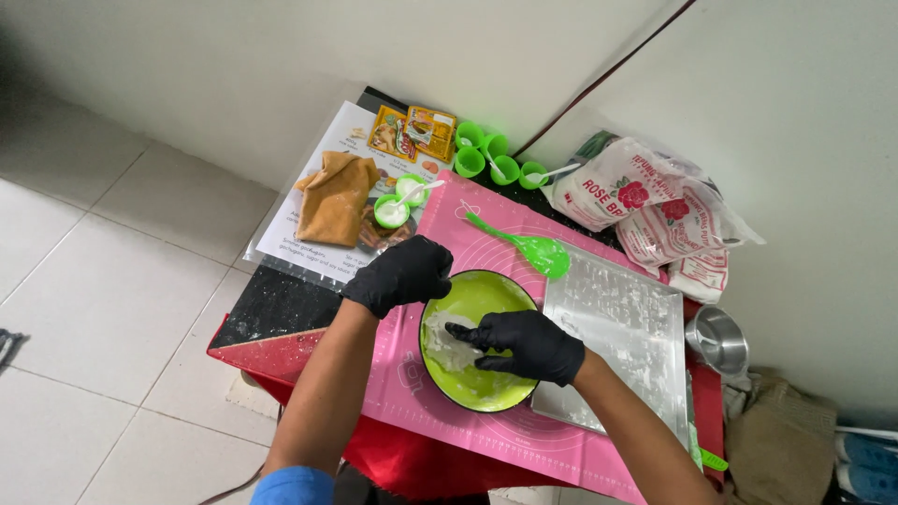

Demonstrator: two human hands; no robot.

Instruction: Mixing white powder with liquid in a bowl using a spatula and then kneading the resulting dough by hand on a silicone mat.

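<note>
Head view: my left hand (400,273), gloved black, clamps its grip on the rim of the green bowl (486,295) on the pink mat (468,220). My right hand (524,344) sits inside, fingers loosely curled, working pale dough (447,346). Risk: the bowl could tip or slide toward the bench edge if that rim hold slackens. Two orange sachets (412,133) lie at the back; white bags with red flower prints (645,201) lie right.
</note>
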